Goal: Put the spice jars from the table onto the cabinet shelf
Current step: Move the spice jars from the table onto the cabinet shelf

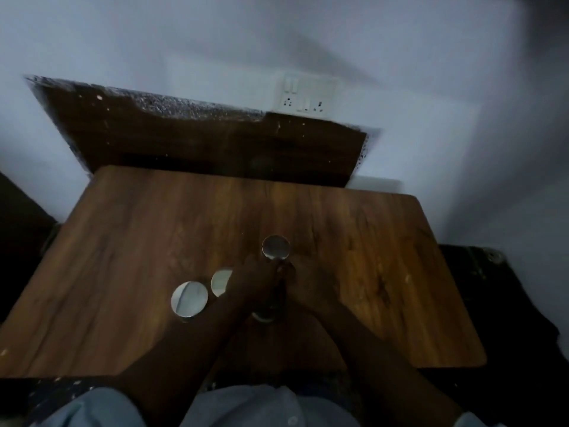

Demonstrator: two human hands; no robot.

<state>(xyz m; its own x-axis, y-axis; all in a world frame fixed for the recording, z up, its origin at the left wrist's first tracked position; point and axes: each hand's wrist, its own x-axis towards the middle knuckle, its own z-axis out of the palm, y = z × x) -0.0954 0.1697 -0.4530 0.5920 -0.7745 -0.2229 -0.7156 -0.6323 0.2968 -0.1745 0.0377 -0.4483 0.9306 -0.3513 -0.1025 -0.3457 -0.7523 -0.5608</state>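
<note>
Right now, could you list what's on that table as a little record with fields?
Surface: brown wood-grain table
Held: dark jar with round shiny lid, gripped by left hand and right hand
Waiting: leftmost shiny-lidded jar; middle shiny-lidded jar, partly behind the left wrist
Wall: white switch-and-socket plate
Light: dim
</note>
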